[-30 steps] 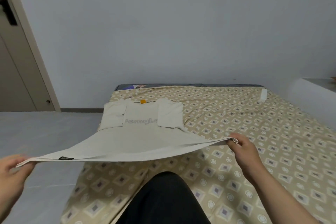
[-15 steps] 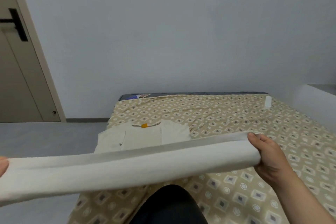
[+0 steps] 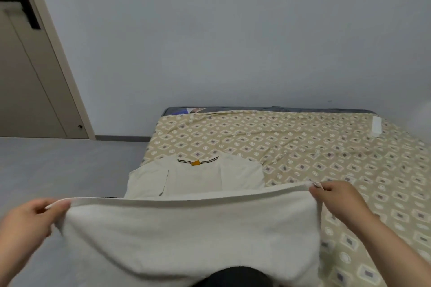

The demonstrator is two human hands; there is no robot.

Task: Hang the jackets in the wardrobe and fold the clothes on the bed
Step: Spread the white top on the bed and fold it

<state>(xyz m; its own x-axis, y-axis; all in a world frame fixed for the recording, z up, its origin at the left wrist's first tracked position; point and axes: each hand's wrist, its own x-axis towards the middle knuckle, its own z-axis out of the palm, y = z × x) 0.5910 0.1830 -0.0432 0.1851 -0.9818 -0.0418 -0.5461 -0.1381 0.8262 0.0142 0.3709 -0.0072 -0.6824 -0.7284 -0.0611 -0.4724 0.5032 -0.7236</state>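
"T-shirt (image 3: 186,235) first, please: where is it, and what is it like?"

"It is a cream, soft-looking knit, plain and matte. Its collar end lies flat on the bed (image 3: 303,147), near the bed's left edge, with both short sleeves folded inward over the chest. The neckline (image 3: 198,160) has a thin dark trim and a small orange tag (image 3: 195,162) at its middle. The hem end is lifted off the bed and spread wide across the foreground, sagging a little in the middle."

"How is it held?"

"The left hand (image 3: 25,219) pinches the hem's left corner between thumb and curled fingers. The right hand (image 3: 338,200) pinches the right corner the same way. The hem edge runs taut between them, in front of the folded sleeves."

"And the bed itself?"

"A tan sheet printed with small diamond and ring shapes, lightly wrinkled. A dark mattress edge (image 3: 256,109) shows at the far end, against a plain pale wall (image 3: 233,30). A small white oblong object (image 3: 376,126) lies on the sheet at the far right; I cannot tell what it is."

"Anything else?"

"A grey floor (image 3: 70,165) to the left, a beige door (image 3: 23,77) with a black handle (image 3: 25,4), and the person's dark-clothed leg (image 3: 233,277) at the bottom edge, under the raised cloth."
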